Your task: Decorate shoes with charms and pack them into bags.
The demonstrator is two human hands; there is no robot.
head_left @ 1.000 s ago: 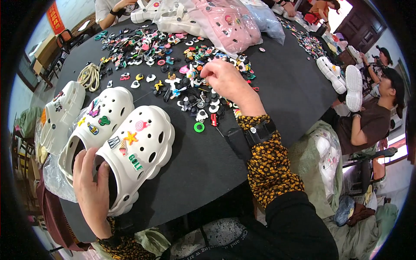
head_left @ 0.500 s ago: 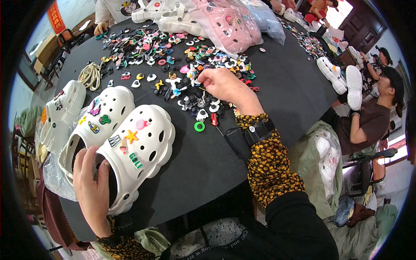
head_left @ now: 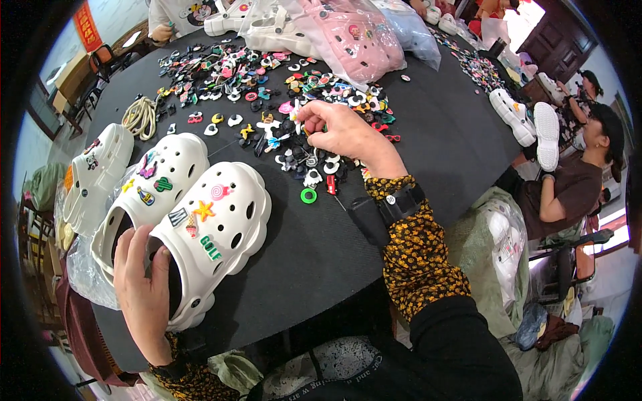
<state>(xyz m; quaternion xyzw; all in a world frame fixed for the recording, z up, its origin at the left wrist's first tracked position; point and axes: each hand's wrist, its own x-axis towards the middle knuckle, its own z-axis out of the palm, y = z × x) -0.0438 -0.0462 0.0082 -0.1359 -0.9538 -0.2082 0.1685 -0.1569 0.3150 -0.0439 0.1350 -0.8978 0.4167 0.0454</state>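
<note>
My left hand (head_left: 142,284) grips the heel opening of a white clog (head_left: 231,220), thumb inside and fingers over the rim. On its upper are an orange starfish, a pink swirl, an ice-cream cone and green letters. Left of it a second white clog (head_left: 175,160) carries a cactus, a bottle and a butterfly-like charm. Farther left sits another decorated white clog (head_left: 107,160). My right hand (head_left: 348,137) hovers low over a loose pile of shoe charms (head_left: 328,160), its thumb and forefinger apart. Part of the pile is hidden beneath it.
A larger charm heap (head_left: 214,70) spreads across the far side of the black table (head_left: 314,260). Behind it lies a bagged pink clog (head_left: 354,40). A cord coil (head_left: 139,118) rests at left. At right, a person (head_left: 568,174) sits by more white clogs (head_left: 513,117).
My right hand has shifted slightly left over the charm pile, and its thumb and forefinger have spread apart. My left hand stays on the clog.
</note>
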